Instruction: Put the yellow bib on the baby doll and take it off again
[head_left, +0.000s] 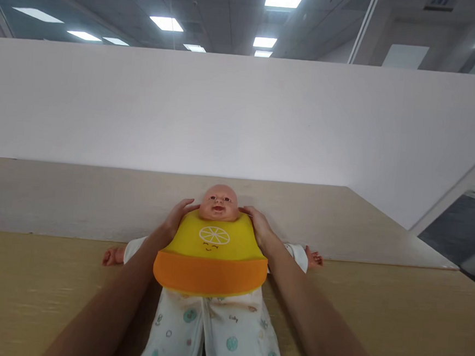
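Observation:
A baby doll (219, 199) lies face up, its arms stretched out to the sides, dressed in white printed clothes (231, 331). Over its chest is a yellow bib (187, 237) with a lemon-slice print, a smiling face and an orange catch pocket (209, 274) across the bottom. My left hand (179, 215) grips the bib's upper edge beside the doll's neck, fingertips partly hidden at the neck. On the other side my right hand (257, 223) holds the matching upper edge, its fingers reaching close under the doll's head. The bib's neck strap is hidden behind the head.
The doll rests on a wood-toned tabletop (35, 288), with a paler raised strip (75, 198) behind it. A white partition (242, 118) stands at the back, glass above it. Dark floor (456, 222) shows past the right edge.

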A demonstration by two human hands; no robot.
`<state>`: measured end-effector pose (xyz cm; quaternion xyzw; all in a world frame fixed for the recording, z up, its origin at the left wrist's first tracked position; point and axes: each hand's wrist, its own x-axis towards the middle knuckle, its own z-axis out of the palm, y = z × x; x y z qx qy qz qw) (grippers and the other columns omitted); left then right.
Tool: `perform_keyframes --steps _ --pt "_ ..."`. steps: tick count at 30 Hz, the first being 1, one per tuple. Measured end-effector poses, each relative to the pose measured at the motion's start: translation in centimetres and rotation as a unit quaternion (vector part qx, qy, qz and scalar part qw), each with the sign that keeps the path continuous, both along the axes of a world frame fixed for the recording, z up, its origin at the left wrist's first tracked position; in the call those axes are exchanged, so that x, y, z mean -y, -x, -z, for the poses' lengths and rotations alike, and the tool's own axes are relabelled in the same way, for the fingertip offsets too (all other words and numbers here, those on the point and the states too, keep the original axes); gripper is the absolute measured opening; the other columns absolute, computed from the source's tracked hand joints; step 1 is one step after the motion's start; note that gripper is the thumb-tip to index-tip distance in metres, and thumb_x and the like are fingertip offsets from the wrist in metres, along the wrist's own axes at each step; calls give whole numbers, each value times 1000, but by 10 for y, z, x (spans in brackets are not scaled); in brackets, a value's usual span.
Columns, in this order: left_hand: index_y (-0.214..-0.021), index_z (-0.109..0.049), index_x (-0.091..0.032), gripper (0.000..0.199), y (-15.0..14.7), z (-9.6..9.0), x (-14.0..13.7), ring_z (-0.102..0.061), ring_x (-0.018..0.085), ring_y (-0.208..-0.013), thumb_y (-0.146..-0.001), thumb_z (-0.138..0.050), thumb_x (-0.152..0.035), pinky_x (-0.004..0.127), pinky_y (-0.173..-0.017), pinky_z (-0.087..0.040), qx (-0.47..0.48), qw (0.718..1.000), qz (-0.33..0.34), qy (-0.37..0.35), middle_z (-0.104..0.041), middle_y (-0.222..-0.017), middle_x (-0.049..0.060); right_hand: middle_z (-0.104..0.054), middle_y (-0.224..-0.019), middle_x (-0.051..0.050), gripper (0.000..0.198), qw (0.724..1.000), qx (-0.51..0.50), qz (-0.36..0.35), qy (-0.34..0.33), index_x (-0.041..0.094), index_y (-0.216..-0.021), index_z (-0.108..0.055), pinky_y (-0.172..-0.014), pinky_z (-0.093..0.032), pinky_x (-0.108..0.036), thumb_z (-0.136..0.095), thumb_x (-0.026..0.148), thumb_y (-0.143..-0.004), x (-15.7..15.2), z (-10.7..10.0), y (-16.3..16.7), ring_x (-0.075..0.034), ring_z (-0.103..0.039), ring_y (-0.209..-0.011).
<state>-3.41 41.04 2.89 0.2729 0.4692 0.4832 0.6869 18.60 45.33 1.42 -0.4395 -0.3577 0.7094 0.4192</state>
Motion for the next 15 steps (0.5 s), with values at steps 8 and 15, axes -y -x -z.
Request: perform_keyframes --steps 8,15 --pt "-114 -63 -19 44 -6 5 26 -67 24 -76 -77 -52 -38 32 -68 -51 15 996 -81 -45 -72 -86 4 -68 -74 2 23 994 -92 18 -55 19 -87 -63 -69 -47 -25 -54 32 -70 33 -4 0 -17 -63 -72" --pt "-111 -63 -14 47 -21 15 77 -66 24 -86 -65 -61 -22 30 -75 -50 51 995 -69 -51 -72 -86 4 -70 -88 0 30 988 -124 -16 -92 20 -95 -64 -81 -48 -28 -52 30 -70 85 5 -14 -19 -64 -88"
